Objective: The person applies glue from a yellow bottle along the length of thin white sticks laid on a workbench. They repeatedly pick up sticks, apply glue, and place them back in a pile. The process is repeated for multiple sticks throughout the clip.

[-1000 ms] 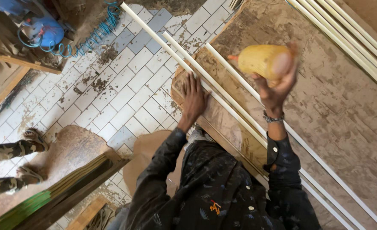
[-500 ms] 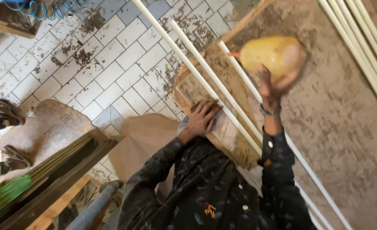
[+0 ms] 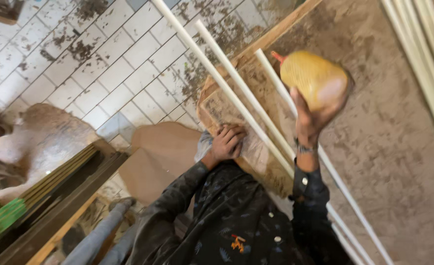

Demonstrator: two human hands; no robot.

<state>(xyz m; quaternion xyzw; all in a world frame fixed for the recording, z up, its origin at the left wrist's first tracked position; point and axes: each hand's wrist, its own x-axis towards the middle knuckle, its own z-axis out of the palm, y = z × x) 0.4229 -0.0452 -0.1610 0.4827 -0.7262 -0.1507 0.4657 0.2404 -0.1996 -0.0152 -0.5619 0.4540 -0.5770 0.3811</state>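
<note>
Bottle (image 3: 311, 78) of yellow glue, soft-sided, gripped in your right hand (image 3: 311, 115).
Left hand (image 3: 228, 142) curls loosely on the board (image 3: 222, 105); squeeze the belly gently.
</note>
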